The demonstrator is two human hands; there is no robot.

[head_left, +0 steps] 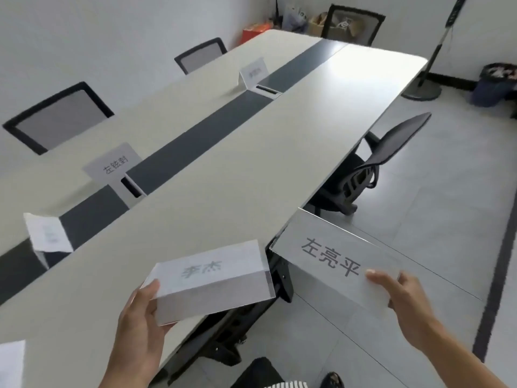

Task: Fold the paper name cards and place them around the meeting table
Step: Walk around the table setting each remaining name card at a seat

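Head view, one entry. Hard to read: the print on the small white folded card (253, 71) far up the table is blurred, and so is the faint print on the white folded card (48, 233) at the left; a white sheet (11, 362) is cut off by the lower left corner of the frame. Your left hand (140, 329) has thumb and fingers closed on the near left corner of a white folded paper name card with pale grey characters (212, 278), held over the near edge of the long cream meeting table with a dark grey centre strip (251, 169). Your right hand (405, 301) pinches the right end of a second white paper name card with bold dark characters (333, 261), held out beyond the table edge, above the grey tiled floor (419, 219). A fourth white folded card with readable grey characters (113, 165) stands beside the strip, near a cable slot. Your side of the tabletop is bare up to its rounded far corner. A black mesh chair (391, 147) is tucked against the right edge; three black-framed chairs (60, 116) line the far side and end. A black floor stand (422, 91) sits well apart by the wall.
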